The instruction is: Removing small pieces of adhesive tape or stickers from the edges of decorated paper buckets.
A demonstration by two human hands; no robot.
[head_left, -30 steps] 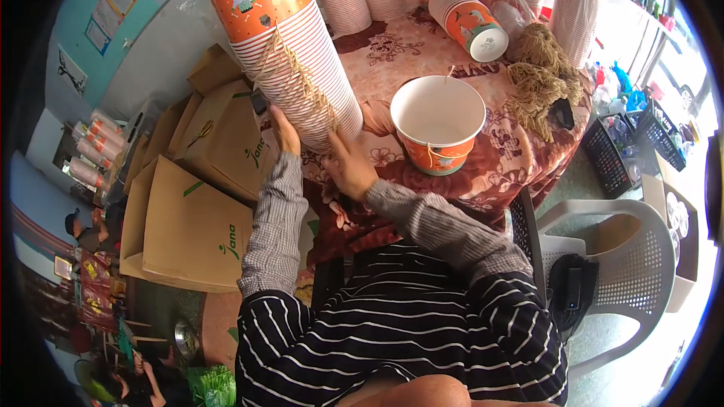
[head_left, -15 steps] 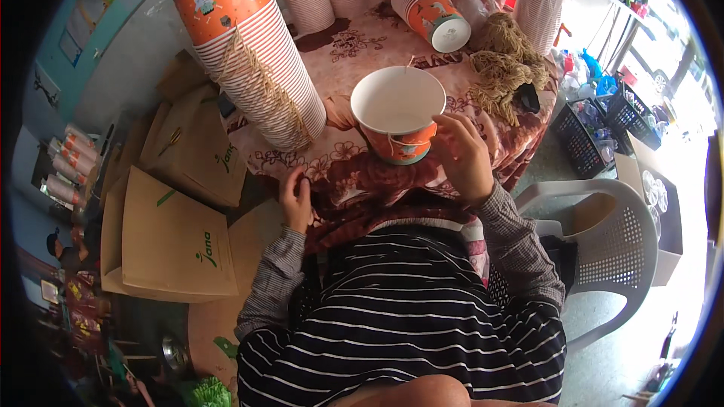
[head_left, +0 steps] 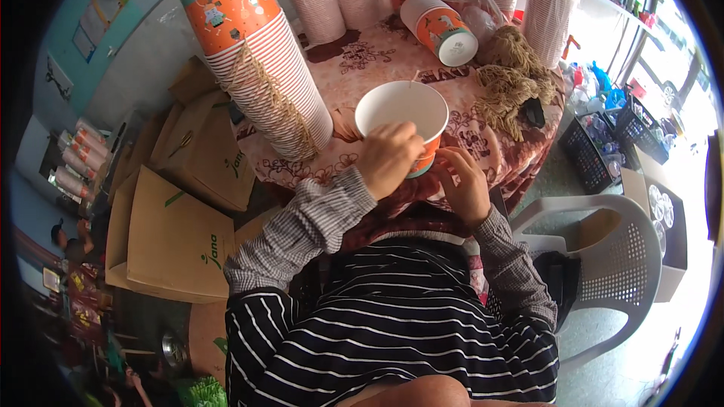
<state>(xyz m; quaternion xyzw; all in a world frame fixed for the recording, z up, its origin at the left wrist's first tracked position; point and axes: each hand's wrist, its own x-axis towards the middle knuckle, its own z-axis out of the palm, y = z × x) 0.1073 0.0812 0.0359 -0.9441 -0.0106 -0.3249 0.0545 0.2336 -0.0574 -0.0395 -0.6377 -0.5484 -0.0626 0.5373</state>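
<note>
A white-lined paper bucket [head_left: 403,105], orange and teal outside, stands upright on the table in front of me. My left hand [head_left: 391,157] is at its near rim with the fingers curled closed. What they pinch, if anything, is hidden behind the knuckles. My right hand [head_left: 464,185] is beside the bucket's lower right side, its fingers loosely bent and apart from the thumb. A bit of twine pokes up at the far rim. To the left leans a tall stack of nested buckets [head_left: 260,68], with loose twine strands [head_left: 271,94] draped down it.
A bundle of tan twine [head_left: 509,94] lies at the right of the cloth-covered table [head_left: 343,68], near a few buckets on their side [head_left: 441,30]. Wrapped bucket stacks [head_left: 313,0] line the back. Cardboard boxes [head_left: 177,241] stand left; a plastic chair [head_left: 615,256] and black crates [head_left: 588,151] right.
My left hand has come up and right from the table's near edge to the bucket's near rim. My right hand has dropped from the rim to the bucket's lower side.
</note>
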